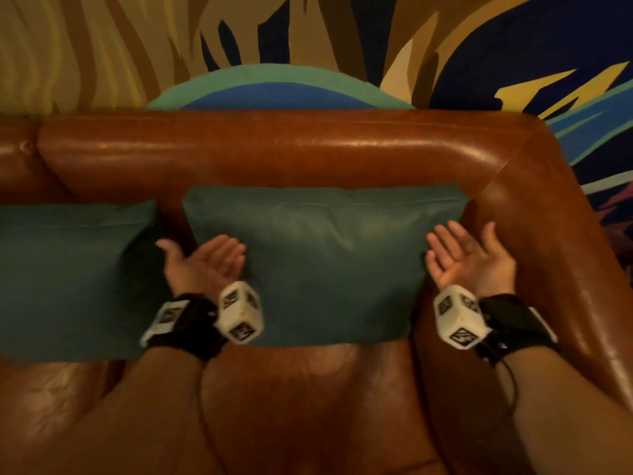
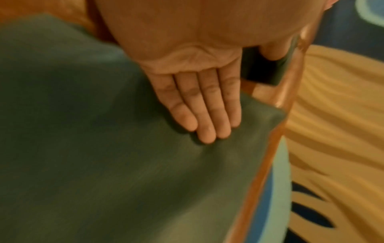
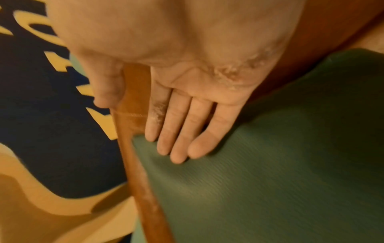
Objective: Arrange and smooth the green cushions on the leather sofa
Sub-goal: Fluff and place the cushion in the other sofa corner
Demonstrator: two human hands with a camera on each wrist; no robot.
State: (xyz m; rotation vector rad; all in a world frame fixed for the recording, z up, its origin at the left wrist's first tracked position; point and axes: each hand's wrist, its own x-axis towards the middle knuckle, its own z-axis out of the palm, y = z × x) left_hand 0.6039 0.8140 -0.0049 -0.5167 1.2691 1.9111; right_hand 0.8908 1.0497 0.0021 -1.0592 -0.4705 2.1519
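**No readable text**

No word, number or brand can be read in any view; the white cubes on the left wrist point(image 1: 240, 311) and on the right wrist point(image 1: 459, 317) carry black square marker patterns, not letters; the painted wall point(image 1: 102, 46) shows only coloured shapes; both wrist views are blurred and show no writing.
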